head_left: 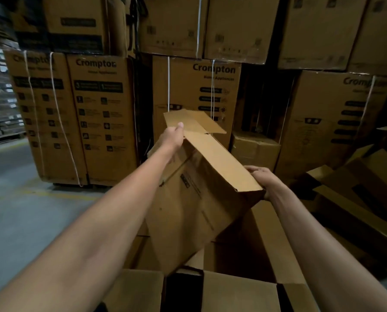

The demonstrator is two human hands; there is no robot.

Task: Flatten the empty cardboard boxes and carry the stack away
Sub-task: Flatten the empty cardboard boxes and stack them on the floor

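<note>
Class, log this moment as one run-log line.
phase: flattening | left hand: grips flap | right hand: grips box edge | box: tilted

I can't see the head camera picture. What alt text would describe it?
Two bare arms hold an empty cardboard box tilted in the air, the left hand gripping a far flap, the right hand the near corner. Flattened cardboard lies below; tall printed cartons are stacked behind.

- Open concrete floor (19, 199) is left free at left.
- Ahead, passage is blocked by strapped Crompton cartons (102, 118).
- The right is cluttered by loose cardboard (356, 188).
</note>
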